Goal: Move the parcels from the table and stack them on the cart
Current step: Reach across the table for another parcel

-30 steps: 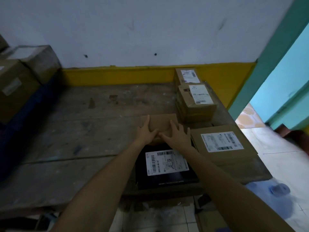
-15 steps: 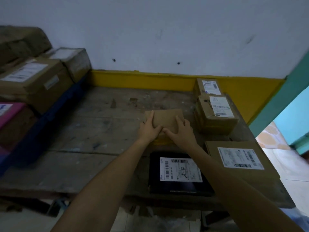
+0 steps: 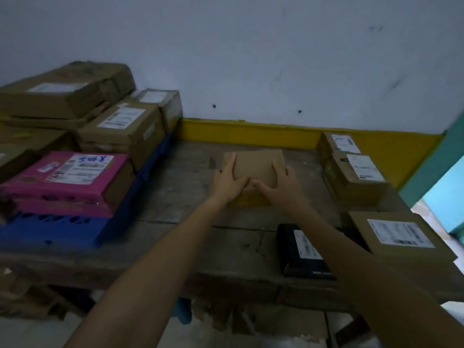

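A small plain brown parcel (image 3: 253, 167) is held between both hands over the middle of the wooden table (image 3: 175, 234). My left hand (image 3: 227, 183) grips its left near corner and my right hand (image 3: 281, 189) grips its right near corner, thumbs on top. Its near side looks raised off the table. The blue cart (image 3: 50, 232) stands at the left against the table, stacked with a pink parcel (image 3: 67, 174) and several brown boxes (image 3: 120, 126).
On the table's right side lie a black labelled parcel (image 3: 301, 249), a flat brown labelled box (image 3: 396, 237), and two brown boxes (image 3: 356, 177) near the yellow-banded wall. More cardboard lies on the floor under the table.
My hands and the brown parcel have shifted left and away from the black parcel. The view has swung left, bringing the blue cart and its stacked parcels into sight.
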`<state>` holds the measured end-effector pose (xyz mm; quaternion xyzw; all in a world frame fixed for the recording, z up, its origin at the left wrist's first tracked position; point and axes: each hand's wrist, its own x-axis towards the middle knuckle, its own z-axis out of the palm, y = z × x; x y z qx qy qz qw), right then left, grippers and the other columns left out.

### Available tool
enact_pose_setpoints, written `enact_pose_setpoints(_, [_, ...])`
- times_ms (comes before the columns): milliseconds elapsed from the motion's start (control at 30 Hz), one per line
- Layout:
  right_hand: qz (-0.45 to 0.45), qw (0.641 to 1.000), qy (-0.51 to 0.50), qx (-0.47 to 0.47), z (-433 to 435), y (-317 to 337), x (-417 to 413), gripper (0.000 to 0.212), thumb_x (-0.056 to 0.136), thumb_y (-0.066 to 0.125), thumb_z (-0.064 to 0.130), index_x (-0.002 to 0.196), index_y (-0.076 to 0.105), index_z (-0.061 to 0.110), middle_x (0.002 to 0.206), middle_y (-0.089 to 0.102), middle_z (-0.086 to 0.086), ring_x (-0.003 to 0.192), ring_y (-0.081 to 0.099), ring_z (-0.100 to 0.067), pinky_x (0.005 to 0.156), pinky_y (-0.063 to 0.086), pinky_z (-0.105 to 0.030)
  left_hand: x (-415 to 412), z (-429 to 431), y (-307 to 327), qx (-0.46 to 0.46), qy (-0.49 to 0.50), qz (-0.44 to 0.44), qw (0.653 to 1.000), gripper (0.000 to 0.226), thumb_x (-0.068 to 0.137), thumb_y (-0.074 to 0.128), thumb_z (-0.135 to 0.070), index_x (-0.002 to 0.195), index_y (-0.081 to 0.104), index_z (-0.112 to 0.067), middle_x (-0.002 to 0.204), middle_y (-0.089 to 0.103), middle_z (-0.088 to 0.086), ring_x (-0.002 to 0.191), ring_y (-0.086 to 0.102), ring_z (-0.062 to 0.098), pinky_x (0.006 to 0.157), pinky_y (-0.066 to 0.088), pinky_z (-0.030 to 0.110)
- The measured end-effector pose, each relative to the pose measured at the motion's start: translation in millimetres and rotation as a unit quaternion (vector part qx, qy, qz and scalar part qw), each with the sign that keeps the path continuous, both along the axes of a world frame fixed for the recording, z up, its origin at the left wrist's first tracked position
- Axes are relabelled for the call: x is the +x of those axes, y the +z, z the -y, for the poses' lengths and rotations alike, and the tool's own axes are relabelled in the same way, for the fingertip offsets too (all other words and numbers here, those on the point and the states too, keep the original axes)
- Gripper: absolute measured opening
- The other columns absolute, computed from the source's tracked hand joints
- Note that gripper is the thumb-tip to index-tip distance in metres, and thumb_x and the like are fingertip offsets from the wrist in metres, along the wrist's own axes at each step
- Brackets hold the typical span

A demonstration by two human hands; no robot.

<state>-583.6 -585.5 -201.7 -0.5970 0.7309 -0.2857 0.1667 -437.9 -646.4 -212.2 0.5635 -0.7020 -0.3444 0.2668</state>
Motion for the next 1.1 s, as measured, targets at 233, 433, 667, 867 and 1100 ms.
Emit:
enact_pose_setpoints(233, [0.003,0.999,-0.029,-0.039,-10.1,47.4,87.8,0.089,0.081,0.051,0.065,0.149,0.016,0.021,0.154,0.014,-0.007,0.138,0.024,-0.032,0.108,0.033,-0.049,84.3,-6.8,53.2,-0.052,0.009,-0.004,0.999,0.075,0.089,0.053,-0.049,0.148,0.007,-0.04,0.15,0.025,0.017,0.134,0.032,0.036,0.106,0.034,0.041])
enact_pose_setpoints(433, [-0.026,0.994,-0.003,-0.104,19.2,92.3,167.1,0.087,0.082,0.05,0.065,0.149,0.017,0.02,0.153,0.018,-0.008,0.138,0.025,-0.03,0.11,0.031,-0.044,168.3,16.8,101.1,-0.11,0.026,-0.006,0.994,0.076,0.089,0.055,-0.044,0.149,0.011,-0.031,0.149,0.029,0.018,0.133,0.037,0.035,0.109,0.035,0.044])
enact_pose_setpoints(667, [-0.018,0.987,0.083,-0.137,64.1,115.3,273.9,0.085,0.084,0.049,0.061,0.149,0.017,0.017,0.151,0.019,-0.011,0.136,0.027,-0.031,0.109,0.032,-0.044,283.7,41.1,128.7,-0.158,0.101,0.025,0.982,0.077,0.087,0.056,-0.043,0.148,0.011,-0.034,0.141,0.039,0.019,0.122,0.047,0.035,0.099,0.044,0.048])
enact_pose_setpoints(867, [-0.003,0.985,0.112,-0.134,96.1,117.9,362.6,0.085,0.084,0.05,0.061,0.149,0.016,0.018,0.15,0.021,-0.013,0.134,0.028,-0.034,0.107,0.034,-0.044,371.9,68.2,130.5,-0.16,0.143,0.03,0.976,0.076,0.085,0.058,-0.044,0.147,0.016,-0.035,0.138,0.044,0.019,0.121,0.047,0.035,0.099,0.043,0.039])
enact_pose_setpoints(1100, [0.003,0.991,0.074,-0.115,143.4,110.4,471.3,0.086,0.084,0.05,0.061,0.15,0.012,0.021,0.156,0.004,-0.011,0.141,0.011,-0.034,0.11,0.024,-0.046,477.2,125.2,126.5,-0.168,0.121,0.041,0.978,0.075,0.086,0.061,-0.04,0.148,0.021,-0.029,0.146,0.04,0.014,0.13,0.042,0.031,0.102,0.038,0.034])
